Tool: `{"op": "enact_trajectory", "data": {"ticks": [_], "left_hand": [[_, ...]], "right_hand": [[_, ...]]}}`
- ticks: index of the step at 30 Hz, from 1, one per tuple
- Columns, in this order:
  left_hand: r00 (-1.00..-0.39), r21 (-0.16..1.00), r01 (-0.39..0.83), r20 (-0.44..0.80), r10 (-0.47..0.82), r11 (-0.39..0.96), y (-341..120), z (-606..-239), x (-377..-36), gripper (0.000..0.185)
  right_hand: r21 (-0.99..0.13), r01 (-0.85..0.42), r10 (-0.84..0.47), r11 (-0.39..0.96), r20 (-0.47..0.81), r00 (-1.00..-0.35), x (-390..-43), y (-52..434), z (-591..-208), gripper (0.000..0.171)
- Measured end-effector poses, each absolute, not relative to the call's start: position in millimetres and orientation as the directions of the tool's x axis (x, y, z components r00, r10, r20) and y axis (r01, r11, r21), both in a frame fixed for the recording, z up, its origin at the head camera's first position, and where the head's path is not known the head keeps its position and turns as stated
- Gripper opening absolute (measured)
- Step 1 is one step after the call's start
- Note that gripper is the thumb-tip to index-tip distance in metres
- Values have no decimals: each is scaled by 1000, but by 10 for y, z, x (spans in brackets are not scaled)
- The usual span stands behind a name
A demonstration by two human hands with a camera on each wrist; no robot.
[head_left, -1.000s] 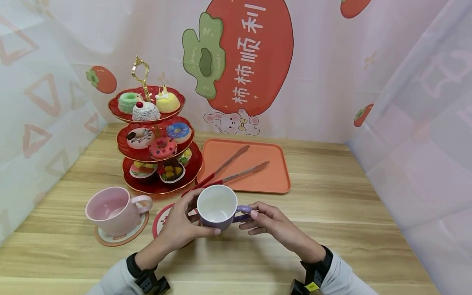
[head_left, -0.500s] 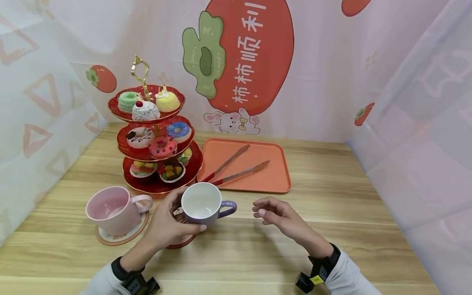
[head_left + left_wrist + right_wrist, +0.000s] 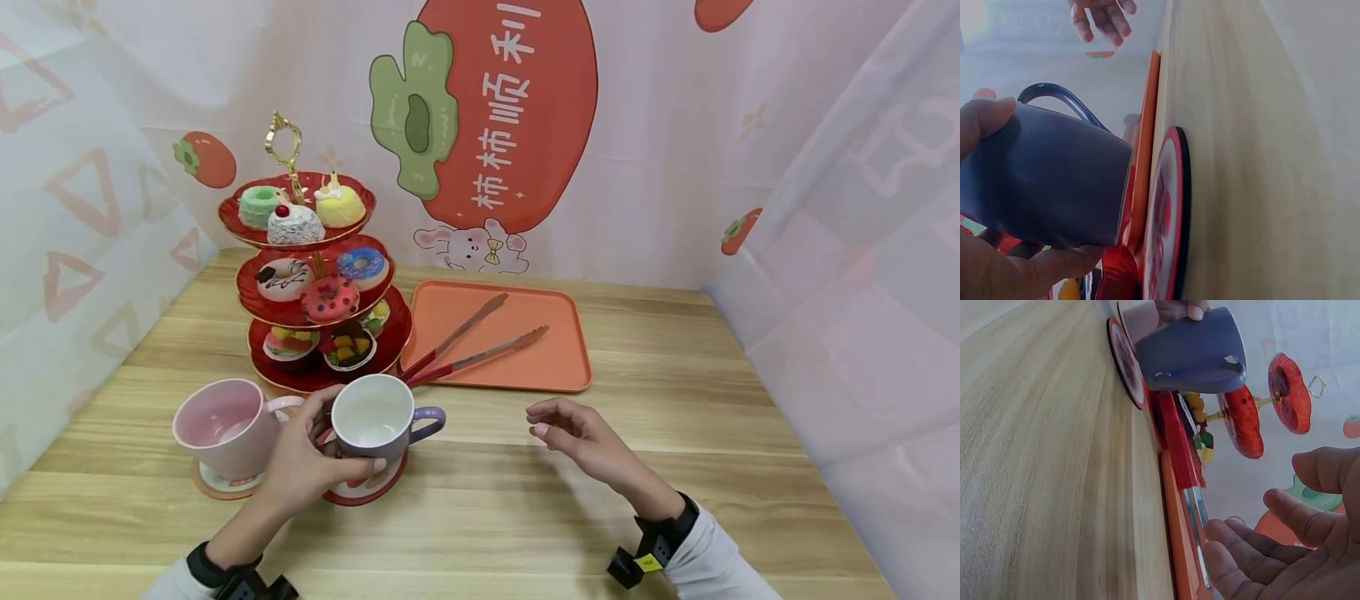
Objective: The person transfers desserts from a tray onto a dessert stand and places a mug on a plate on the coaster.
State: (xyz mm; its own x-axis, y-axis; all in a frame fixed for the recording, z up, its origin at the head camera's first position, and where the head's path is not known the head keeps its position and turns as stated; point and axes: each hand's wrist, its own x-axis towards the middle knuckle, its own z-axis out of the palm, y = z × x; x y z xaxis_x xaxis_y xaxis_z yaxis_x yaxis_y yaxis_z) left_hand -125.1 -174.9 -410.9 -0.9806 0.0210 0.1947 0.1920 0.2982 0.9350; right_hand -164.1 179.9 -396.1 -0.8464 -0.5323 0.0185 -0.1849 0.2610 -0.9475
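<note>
A purple mug (image 3: 375,421), white inside, is gripped around its body by my left hand (image 3: 303,467), thumb on the near side. Its handle points right. In the left wrist view the mug (image 3: 1054,178) hangs tilted, its base apart from a red-rimmed round coaster (image 3: 1169,206) below. My right hand (image 3: 581,442) hovers over the table to the right, fingers loosely bent and holding nothing. Left of the held mug, a pink mug (image 3: 225,429) stands on an orange-rimmed coaster (image 3: 213,486), its handle partly behind my left hand.
A three-tier red stand (image 3: 311,312) with toy cakes, donuts and cupcakes is at the back left. Beside it lies an orange tray (image 3: 525,362) with red-handled tongs (image 3: 480,357) resting across it. Printed cloth walls enclose the table.
My right hand has let go of the purple mug's handle and drawn away right. My left hand has carried the mug left over the red-rimmed coaster.
</note>
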Motion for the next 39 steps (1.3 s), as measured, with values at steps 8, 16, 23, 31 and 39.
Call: {"op": "enact_trajectory", "data": {"ticks": [8, 16, 23, 31, 39], "left_hand": [[-984, 932, 157, 174, -23, 326, -1823, -4159, -1212, 89], [-991, 941, 113, 130, -33, 319, -1886, -4166, -1208, 91], [-996, 934, 71, 88, -33, 351, -1918, -4132, -1210, 91], [-998, 927, 53, 63, -15, 370, -1897, -4064, -1224, 94], [-999, 925, 37, 37, 7, 377, -1896, -4022, -1241, 96]], "right_hand": [[-937, -196, -497, 291, 27, -868, -1637, 1851, -3980, 34], [-924, -218, -475, 313, 46, -879, -1647, 1879, -3992, 32], [-931, -206, -488, 302, 34, -872, -1650, 1874, -3986, 32], [-932, -205, -492, 299, 34, -870, -1631, 1867, -3981, 31], [-928, -191, -483, 320, 13, -876, -1607, 1857, -3973, 32]]}}
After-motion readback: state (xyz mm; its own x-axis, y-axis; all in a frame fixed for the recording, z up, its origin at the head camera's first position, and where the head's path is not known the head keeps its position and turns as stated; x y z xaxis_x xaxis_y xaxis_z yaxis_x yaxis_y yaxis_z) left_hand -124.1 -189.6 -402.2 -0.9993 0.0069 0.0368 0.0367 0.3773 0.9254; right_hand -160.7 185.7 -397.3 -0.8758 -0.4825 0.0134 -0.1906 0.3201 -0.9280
